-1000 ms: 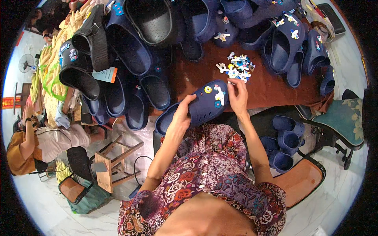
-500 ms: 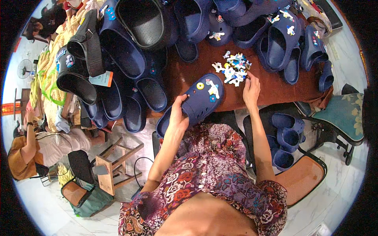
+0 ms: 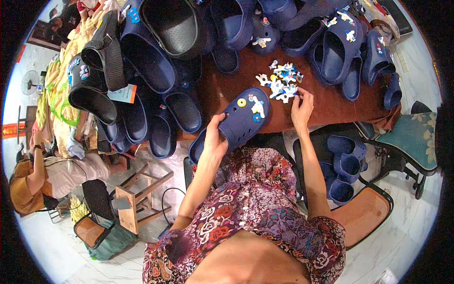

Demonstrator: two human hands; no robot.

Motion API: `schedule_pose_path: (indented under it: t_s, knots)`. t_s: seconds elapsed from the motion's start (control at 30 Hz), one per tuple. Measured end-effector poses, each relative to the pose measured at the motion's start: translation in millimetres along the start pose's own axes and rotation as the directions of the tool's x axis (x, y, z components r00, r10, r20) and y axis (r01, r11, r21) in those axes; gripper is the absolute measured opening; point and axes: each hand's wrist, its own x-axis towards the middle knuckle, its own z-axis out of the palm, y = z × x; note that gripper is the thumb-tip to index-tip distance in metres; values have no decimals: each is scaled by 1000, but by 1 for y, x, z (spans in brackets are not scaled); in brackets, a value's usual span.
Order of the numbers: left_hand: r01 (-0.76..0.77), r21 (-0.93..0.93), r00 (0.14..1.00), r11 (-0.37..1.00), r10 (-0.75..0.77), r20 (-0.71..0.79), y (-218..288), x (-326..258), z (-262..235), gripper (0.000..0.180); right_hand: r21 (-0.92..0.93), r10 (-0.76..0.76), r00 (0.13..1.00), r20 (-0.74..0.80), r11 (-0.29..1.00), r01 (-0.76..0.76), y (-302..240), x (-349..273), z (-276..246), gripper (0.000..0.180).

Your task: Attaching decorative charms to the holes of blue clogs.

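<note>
My left hand point(image 3: 215, 137) is closed round the heel end of a navy blue clog point(image 3: 242, 115), which tilts up to the right above my lap. Its toe carries a yellow round charm, a white figure charm and a blue flower charm; several of its holes are bare. At the right edge of a heap of small white, blue and yellow shoe charms point(image 3: 283, 84) on the table, my right hand point(image 3: 302, 108) has its fingertips drawn together against the pieces. Whatever lies between those fingertips is too small to make out.
More navy clogs point(image 3: 338, 45) with charms stand at the table's right, and black and navy clogs point(image 3: 97, 102) crowd its left. The brown tablecloth point(image 3: 222, 90) hangs over the near edge. Clogs point(image 3: 347, 165) rest on a chair at right; a wooden stool point(image 3: 142, 199) and another person point(image 3: 28, 189) are at left.
The right fingertips have drawn in slightly at the edge of the charm heap. The clog in my left hand has barely moved.
</note>
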Motion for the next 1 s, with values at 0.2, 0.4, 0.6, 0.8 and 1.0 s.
schedule_pose_path:
  t_s: [0.2,0.4,0.6,0.8,1.0]
  knots:
    - [12,-3,999,1000,-12,42,-5,14,-22,41,-301,-200,976,90,928,218,-45,-9,-3,31]
    - [32,-47,999,998,-30,29,-3,6,-13,27,-117,-228,938,261,957,266,-67,-10,11,37]
    - [13,-32,998,999,-11,60,-3,-7,-8,28,-48,-351,879,322,921,386,-67,-5,8,32]
    - [-43,-22,998,999,42,-43,-10,-16,-21,29,-111,-215,958,189,965,239,-45,-9,2,34]
    - [-62,-123,997,990,57,-50,-3,-31,-15,28,-132,-199,958,204,964,229,-46,-11,0,38]
